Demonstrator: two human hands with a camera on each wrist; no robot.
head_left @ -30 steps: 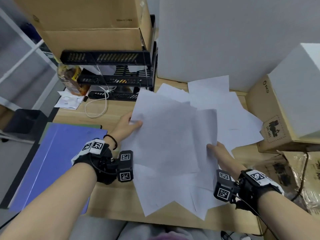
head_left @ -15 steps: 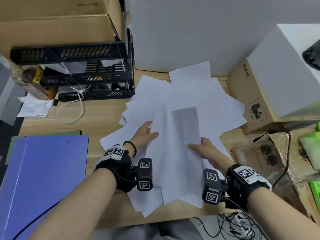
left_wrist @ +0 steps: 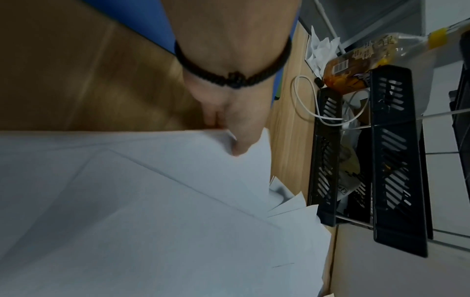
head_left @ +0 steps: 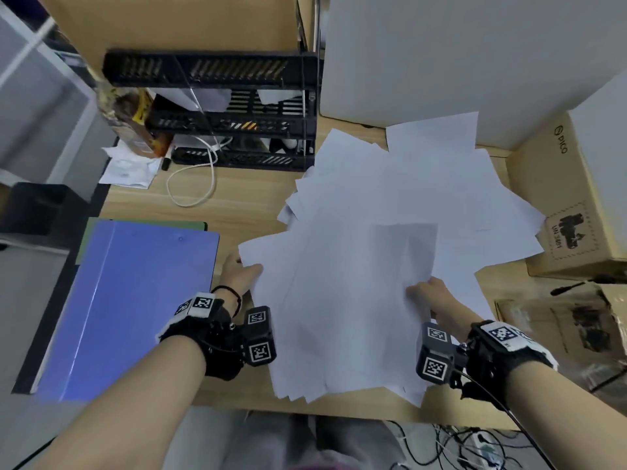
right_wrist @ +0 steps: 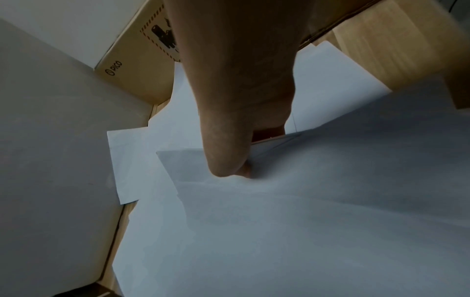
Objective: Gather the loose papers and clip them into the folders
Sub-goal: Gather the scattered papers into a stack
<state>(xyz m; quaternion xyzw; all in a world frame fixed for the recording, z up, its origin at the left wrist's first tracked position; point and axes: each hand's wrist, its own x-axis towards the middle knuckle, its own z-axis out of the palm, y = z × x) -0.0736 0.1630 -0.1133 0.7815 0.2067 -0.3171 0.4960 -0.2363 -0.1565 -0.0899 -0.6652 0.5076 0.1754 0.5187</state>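
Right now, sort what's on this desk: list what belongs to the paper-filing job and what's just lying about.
For the job:
loose papers
blue folder
green folder beneath it
left hand and right hand, both gripping papers

Lying about:
black tray rack
white cable
snack bag
PICO box

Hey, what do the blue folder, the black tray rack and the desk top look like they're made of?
Blue folder: likely smooth plastic; a glossy light streak runs down it.
Black tray rack: looks like moulded matte plastic with slotted fronts, on thin metal-looking rods.
Desk top: pale wood grain, possibly laminate; the pictures can't settle which.
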